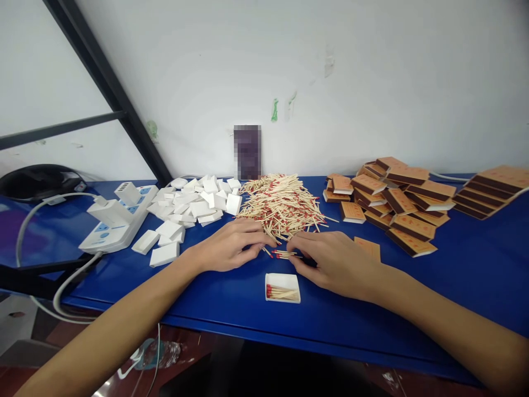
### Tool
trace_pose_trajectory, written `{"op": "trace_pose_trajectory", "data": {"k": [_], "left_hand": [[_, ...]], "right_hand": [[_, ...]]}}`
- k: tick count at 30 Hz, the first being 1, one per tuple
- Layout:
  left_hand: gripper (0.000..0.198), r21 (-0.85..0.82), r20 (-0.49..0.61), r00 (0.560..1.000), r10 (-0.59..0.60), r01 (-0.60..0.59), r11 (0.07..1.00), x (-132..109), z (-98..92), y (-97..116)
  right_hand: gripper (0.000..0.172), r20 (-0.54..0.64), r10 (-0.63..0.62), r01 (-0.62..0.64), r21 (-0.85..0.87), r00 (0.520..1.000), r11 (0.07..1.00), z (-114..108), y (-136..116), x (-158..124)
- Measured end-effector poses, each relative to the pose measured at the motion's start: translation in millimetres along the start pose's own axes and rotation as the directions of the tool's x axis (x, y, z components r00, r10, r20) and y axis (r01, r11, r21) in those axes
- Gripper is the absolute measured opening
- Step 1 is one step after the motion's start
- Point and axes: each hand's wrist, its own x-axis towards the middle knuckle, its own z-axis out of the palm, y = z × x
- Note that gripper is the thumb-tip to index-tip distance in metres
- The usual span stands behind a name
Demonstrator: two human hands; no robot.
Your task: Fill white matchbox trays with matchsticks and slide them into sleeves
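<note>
A big heap of red-tipped matches (283, 203) lies mid-table on the blue table (231, 300). My left hand (229, 245) rests palm down at the heap's near edge, fingers curled toward a small bunch of matches (284, 254). My right hand (333, 259) pinches that bunch from the right. Just in front of both hands sits an open white inner tray (282, 287) with a few matches in it. A flat brown matchbox sleeve (367, 246) lies behind my right wrist.
Several empty white trays (188, 209) are piled at the left, beside a white power strip (117, 218) with plugs and cables. Brown matchbox sleeves (397, 198) are heaped at the right, with a stacked row (494, 190) at the far right. A wall stands close behind.
</note>
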Motion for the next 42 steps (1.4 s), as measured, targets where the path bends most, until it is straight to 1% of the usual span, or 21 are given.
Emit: {"op": "trace_pose_trajectory", "data": {"k": [2, 6, 8, 12, 14, 18, 20, 25, 28, 34, 38, 42], "left_hand": [[0.029, -0.036, -0.008, 1.0, 0.014, -0.014, 0.999, -1.0, -2.8, -1.2], [0.03, -0.042, -0.037, 0.999, 0.026, -0.028, 0.999, -2.4, -5.5, -2.6], [0.029, -0.001, -0.048, 0.998, 0.031, -0.031, 1.0, -2.9, -5.5, -3.8], [0.025, 0.146, -0.061, 0.998, 0.019, -0.01, 0.989, -4.5, -3.7, -6.7], [0.022, 0.195, -0.038, 0.999, 0.003, 0.005, 0.981, -5.2, -2.4, -7.2], [0.022, 0.252, 0.051, 0.999, -0.018, 0.004, 0.968, -5.3, -0.1, -5.2], [0.022, 0.237, 0.074, 0.997, -0.03, 0.012, 0.972, -4.5, 0.4, -2.9], [0.021, 0.073, 0.074, 0.997, -0.02, 0.015, 0.997, -2.3, 1.1, 4.5], [0.023, 0.032, 0.085, 0.996, -0.033, 0.031, 0.999, -1.6, 2.6, 7.0], [0.019, 0.05, 0.061, 0.997, -0.054, 0.051, 0.997, -1.0, 6.5, 5.9], [0.018, 0.08, 0.057, 0.996, -0.074, 0.069, 0.994, -0.4, 8.8, 4.3], [0.019, 0.112, 0.041, 0.994, -0.102, 0.096, 0.989, 0.8, 11.1, 4.7]], "right_hand": [[0.011, 0.001, -0.004, 0.004, 0.004, 1.0, 1.0, 1.1, 0.4, -0.7], [0.01, -0.001, -0.023, 0.023, 0.018, 1.0, 1.0, 1.7, 0.8, -1.4], [0.01, 0.0, -0.047, 0.047, 0.041, 0.999, 0.998, 1.8, 0.9, -1.2], [0.012, 0.003, -0.083, 0.083, 0.087, 0.997, 0.993, 2.8, 1.5, 0.3], [0.013, 0.005, -0.089, 0.088, 0.094, 0.996, 0.992, 3.4, 1.9, 1.0], [0.013, -0.001, -0.088, 0.087, 0.091, 0.996, 0.992, 4.2, 2.4, 0.6], [0.013, 0.008, -0.08, 0.079, 0.09, 0.997, 0.993, 4.9, 2.5, 0.1], [0.012, 0.014, -0.084, 0.082, 0.105, 0.996, 0.991, 7.0, 2.8, 0.3], [0.015, 0.022, -0.089, 0.086, 0.114, 0.996, 0.99, 6.4, 2.7, -0.3], [0.021, 0.066, -0.136, 0.124, 0.165, 0.988, 0.979, 2.1, 1.0, -2.2], [0.02, 0.022, -0.159, 0.152, 0.18, 0.987, 0.972, 3.4, 1.5, -0.6], [0.022, -0.017, -0.151, 0.151, 0.157, 0.988, 0.976, 6.5, 2.3, 0.2]]}}
